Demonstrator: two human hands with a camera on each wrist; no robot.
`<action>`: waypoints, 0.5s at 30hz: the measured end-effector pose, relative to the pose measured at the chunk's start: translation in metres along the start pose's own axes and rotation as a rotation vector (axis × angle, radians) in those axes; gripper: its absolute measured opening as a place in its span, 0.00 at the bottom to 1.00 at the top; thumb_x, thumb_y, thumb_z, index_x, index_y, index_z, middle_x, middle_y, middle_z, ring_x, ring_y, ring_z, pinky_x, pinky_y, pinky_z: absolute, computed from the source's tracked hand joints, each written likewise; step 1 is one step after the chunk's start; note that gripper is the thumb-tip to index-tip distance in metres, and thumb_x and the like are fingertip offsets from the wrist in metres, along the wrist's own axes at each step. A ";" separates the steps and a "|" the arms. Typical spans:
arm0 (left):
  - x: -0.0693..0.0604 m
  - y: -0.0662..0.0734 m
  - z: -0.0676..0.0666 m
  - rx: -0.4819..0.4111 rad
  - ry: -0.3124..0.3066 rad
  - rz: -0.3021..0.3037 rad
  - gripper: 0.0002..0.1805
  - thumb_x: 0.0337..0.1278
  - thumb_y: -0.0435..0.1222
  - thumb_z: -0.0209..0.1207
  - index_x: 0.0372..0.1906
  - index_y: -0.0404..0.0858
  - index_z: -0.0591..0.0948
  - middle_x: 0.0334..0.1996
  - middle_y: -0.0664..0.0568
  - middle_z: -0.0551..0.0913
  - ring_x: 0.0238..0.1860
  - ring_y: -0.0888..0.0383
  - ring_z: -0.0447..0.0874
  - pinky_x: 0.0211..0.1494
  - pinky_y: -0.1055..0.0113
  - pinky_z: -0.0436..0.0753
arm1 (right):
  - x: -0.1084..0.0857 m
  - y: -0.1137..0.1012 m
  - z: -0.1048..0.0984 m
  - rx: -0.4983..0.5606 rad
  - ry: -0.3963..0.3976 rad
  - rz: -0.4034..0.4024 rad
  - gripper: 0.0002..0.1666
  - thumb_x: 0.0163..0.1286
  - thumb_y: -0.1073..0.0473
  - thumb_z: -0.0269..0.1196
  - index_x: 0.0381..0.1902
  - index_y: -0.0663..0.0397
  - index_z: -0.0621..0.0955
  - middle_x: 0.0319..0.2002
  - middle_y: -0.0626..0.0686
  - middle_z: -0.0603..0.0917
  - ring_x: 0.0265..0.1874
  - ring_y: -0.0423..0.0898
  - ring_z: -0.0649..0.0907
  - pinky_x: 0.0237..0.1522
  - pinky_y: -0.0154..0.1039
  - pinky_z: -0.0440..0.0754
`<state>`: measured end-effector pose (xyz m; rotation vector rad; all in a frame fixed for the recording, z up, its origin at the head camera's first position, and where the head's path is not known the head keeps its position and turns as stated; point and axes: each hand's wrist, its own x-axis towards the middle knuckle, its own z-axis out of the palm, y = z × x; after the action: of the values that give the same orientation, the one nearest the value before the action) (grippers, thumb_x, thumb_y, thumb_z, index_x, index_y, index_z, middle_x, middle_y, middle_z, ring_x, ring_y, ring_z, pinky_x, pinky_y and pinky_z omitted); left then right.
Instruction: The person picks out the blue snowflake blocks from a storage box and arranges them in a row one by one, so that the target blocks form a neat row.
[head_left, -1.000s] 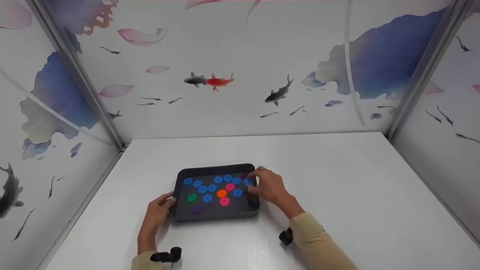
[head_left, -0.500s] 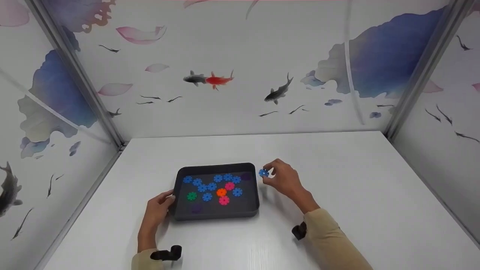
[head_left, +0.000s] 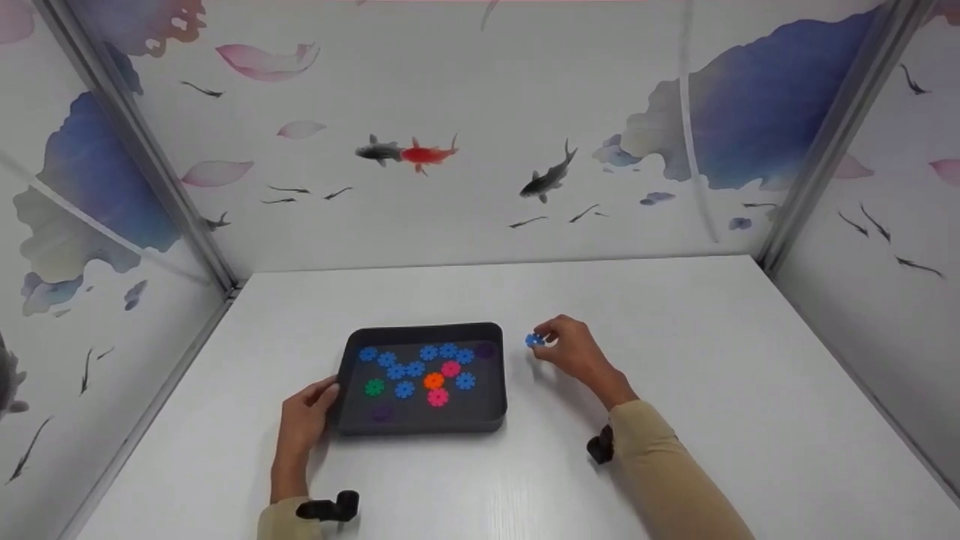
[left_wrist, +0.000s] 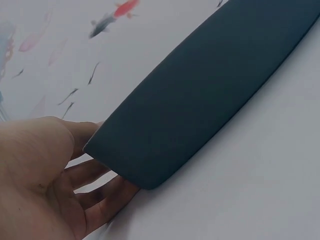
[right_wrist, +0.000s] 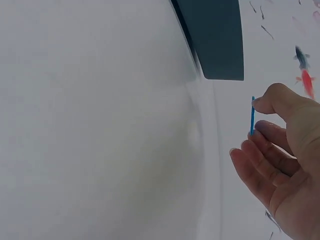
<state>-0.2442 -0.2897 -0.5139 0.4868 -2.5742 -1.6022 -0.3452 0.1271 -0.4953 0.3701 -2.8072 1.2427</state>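
Soft shadows, dim wrist views, tabletop (head_left: 517, 491) glare

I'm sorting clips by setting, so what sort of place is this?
Probably a small recording booth: fish-printed wall panels meet at metal posts around a white table, and a black camera is worn at each wrist.

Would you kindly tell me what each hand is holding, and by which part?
The right hand pinches a blue disc by opposite edges; the left hand holds the dark tray at its left side.
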 end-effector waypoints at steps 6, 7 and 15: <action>-0.001 -0.001 -0.001 0.008 -0.003 -0.004 0.24 0.75 0.43 0.53 0.67 0.35 0.75 0.69 0.35 0.72 0.75 0.38 0.63 0.78 0.45 0.62 | 0.008 0.007 0.001 0.008 -0.057 0.067 0.19 0.62 0.61 0.70 0.50 0.63 0.85 0.45 0.58 0.85 0.45 0.51 0.82 0.50 0.45 0.85; 0.000 -0.001 -0.002 0.012 0.000 0.000 0.24 0.75 0.43 0.53 0.67 0.35 0.75 0.69 0.35 0.72 0.75 0.37 0.63 0.78 0.45 0.62 | 0.009 0.008 0.001 0.010 -0.065 0.075 0.19 0.62 0.61 0.70 0.50 0.63 0.85 0.45 0.58 0.85 0.45 0.50 0.82 0.50 0.45 0.85; -0.002 0.003 -0.004 0.002 0.004 -0.019 0.25 0.74 0.44 0.54 0.67 0.34 0.75 0.69 0.35 0.72 0.75 0.38 0.63 0.78 0.46 0.63 | 0.014 0.013 -0.002 -0.019 -0.103 0.087 0.19 0.62 0.61 0.70 0.49 0.67 0.85 0.44 0.60 0.84 0.42 0.50 0.82 0.48 0.43 0.84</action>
<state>-0.2425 -0.2918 -0.5089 0.5161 -2.5761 -1.6031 -0.3625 0.1342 -0.5018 0.3232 -2.9494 1.2463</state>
